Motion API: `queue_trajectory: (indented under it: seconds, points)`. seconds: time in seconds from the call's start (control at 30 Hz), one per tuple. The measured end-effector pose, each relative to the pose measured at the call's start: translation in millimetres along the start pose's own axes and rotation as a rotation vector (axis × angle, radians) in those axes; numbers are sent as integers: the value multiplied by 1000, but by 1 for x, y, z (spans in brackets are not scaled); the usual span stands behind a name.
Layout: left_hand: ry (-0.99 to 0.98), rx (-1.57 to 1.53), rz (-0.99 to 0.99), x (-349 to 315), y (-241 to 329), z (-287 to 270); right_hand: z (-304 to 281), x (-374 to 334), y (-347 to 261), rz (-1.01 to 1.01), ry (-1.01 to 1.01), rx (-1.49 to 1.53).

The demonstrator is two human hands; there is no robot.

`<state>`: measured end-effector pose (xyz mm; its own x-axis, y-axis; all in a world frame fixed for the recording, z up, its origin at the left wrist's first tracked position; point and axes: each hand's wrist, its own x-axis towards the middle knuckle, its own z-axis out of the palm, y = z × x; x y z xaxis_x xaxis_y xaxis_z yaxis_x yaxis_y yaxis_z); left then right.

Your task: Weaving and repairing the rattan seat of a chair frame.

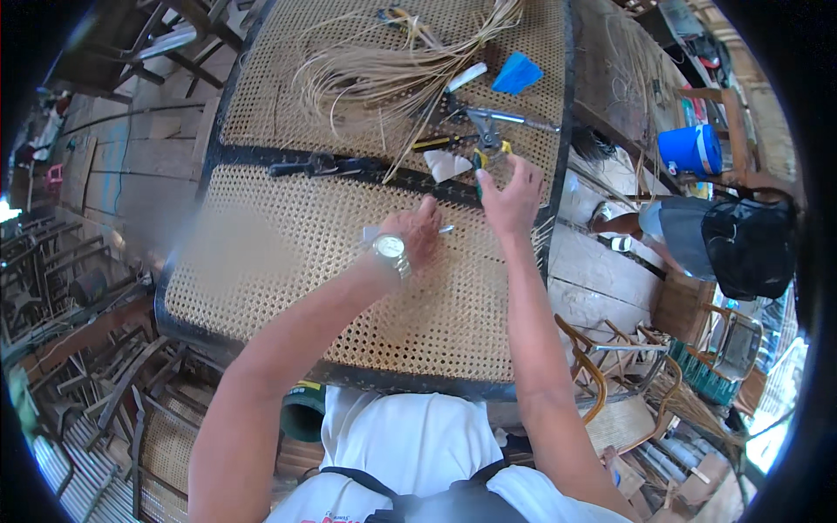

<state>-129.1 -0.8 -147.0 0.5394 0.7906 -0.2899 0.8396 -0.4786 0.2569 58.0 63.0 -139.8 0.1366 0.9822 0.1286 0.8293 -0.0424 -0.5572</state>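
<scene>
A woven cane panel [261, 288] in a black frame lies before me, its surface crossed by a dark bar. Over its middle, my left hand [420, 234], with a wristwatch [390, 247], is closed around a thin grey tool; the tool's shiny tip [447, 229] pokes out to the right and the rest is mostly hidden. Farther right, my right hand [514, 193] grips the handles of metal pliers [488, 131] with yellow and green on them. Their jaws point away from me. A crumpled white scrap [445, 166] lies left of that hand.
Loose cane strands [375, 74] spread over the panel's far part, near a blue piece [516, 73] and a white strip [466, 77]. A dark-handled tool [301, 167] lies on the crossbar. Chair frames [161, 418] crowd the left; a person [689, 235] and a blue bucket [690, 150] are at right.
</scene>
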Motion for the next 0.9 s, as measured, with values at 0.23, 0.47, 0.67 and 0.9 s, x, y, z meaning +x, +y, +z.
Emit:
queue_trajectory:
  seconds: [0.23, 0.47, 0.67, 0.9]
  points:
    - [4, -60, -136, 10, 10, 15, -3, 27, 15, -167, -250, -452]
    - [13, -257, -298, -42, 28, -19, -79, -14, 84, 169, -423, 445]
    - [3, -152, -186, -51, 117, -11, -195, -155, 142, 607, -274, 1376]
    - [-48, -357, 162, -104, 226, -29, -259, -246, 160, 600, -111, 1431]
